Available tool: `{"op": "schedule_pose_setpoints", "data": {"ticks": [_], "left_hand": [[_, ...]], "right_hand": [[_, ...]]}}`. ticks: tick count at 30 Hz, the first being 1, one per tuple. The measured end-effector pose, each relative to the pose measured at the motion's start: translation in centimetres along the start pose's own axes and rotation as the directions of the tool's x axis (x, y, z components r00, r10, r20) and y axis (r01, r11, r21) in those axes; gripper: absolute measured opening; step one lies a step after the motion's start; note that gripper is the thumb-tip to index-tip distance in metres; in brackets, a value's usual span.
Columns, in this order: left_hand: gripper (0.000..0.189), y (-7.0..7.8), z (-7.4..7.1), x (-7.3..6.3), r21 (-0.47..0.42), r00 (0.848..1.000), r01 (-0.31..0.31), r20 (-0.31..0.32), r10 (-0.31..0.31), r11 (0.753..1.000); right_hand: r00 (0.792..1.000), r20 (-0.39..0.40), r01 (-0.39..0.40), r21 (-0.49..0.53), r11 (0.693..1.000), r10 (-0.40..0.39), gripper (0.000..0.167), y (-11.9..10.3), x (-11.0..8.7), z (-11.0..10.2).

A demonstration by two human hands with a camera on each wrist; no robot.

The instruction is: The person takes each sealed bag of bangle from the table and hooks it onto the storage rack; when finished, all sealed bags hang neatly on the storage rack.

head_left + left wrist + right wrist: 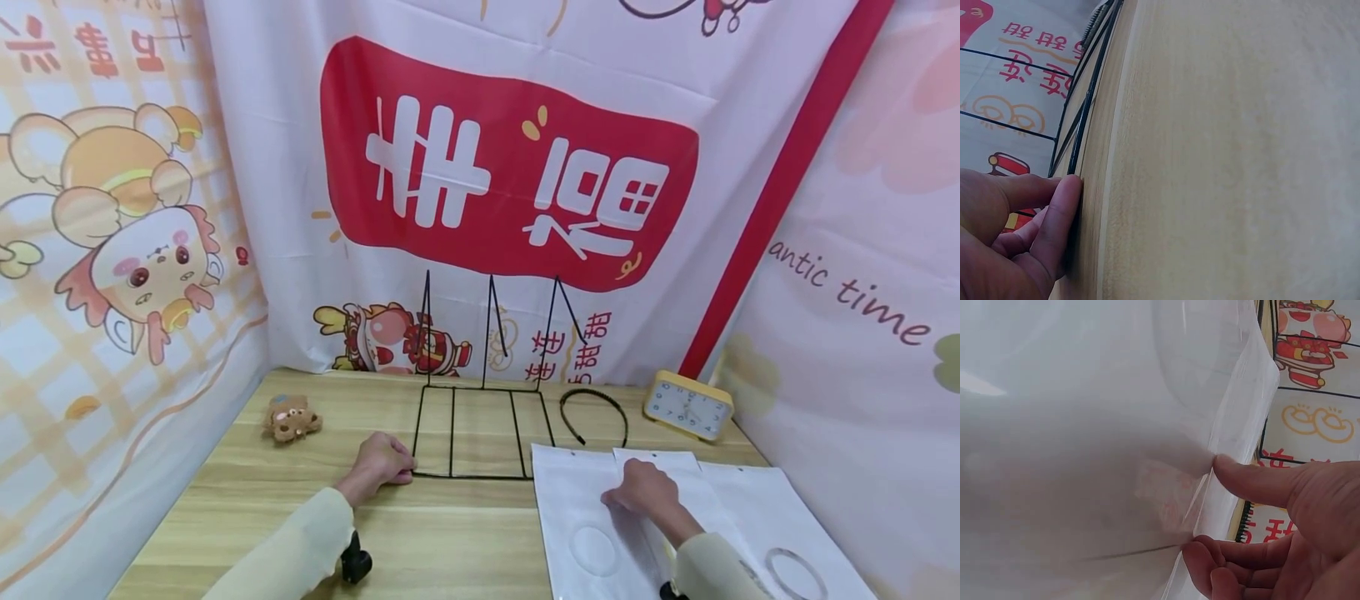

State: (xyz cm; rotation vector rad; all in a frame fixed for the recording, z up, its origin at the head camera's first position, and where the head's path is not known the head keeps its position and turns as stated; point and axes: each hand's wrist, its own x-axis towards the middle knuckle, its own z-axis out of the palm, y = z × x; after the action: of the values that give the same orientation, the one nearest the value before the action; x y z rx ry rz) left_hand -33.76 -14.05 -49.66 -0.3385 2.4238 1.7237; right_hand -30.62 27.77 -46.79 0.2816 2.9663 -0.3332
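Observation:
My left hand (381, 458) holds the front left corner of a black wire rack (471, 477), which stands on the wooden table against the cloth backdrop. In the left wrist view, thumb and index finger pinch the rack's dark rail (1088, 103). At the right, my right hand (645, 490) grips a white translucent plastic bag (558, 508) near its far edge. The right wrist view shows the thumb and fingertips at the edge of this bag (1085, 431), whose film is creased between them. A faint pinkish patch (1166, 487) shows through the film.
More white bags (787, 500) lie overlapping at the right. Behind them are a black headband (592, 392) and a yellow-framed clock (687, 406). A small brown plush toy (291, 419) lies at the left. Printed cloth (510, 167) hangs around the table.

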Motion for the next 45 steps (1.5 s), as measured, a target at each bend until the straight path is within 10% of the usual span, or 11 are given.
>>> {"op": "schedule_pose_setpoints", "data": {"ticks": [35,45], "left_hand": [[0.015,0.1,0.0,0.0,0.008,1.0,-0.017,-0.003,0.017,1.0],[0.016,-0.1,0.1,0.1,0.009,1.0,-0.019,-0.008,0.019,1.0]], "right_hand": [[0.991,-0.11,0.086,0.11,0.99,-0.074,0.037,-0.9,-0.5,1.0],[0.998,-0.03,-0.045,0.234,0.971,0.053,0.048,-0.7,0.2,1.2]]}}
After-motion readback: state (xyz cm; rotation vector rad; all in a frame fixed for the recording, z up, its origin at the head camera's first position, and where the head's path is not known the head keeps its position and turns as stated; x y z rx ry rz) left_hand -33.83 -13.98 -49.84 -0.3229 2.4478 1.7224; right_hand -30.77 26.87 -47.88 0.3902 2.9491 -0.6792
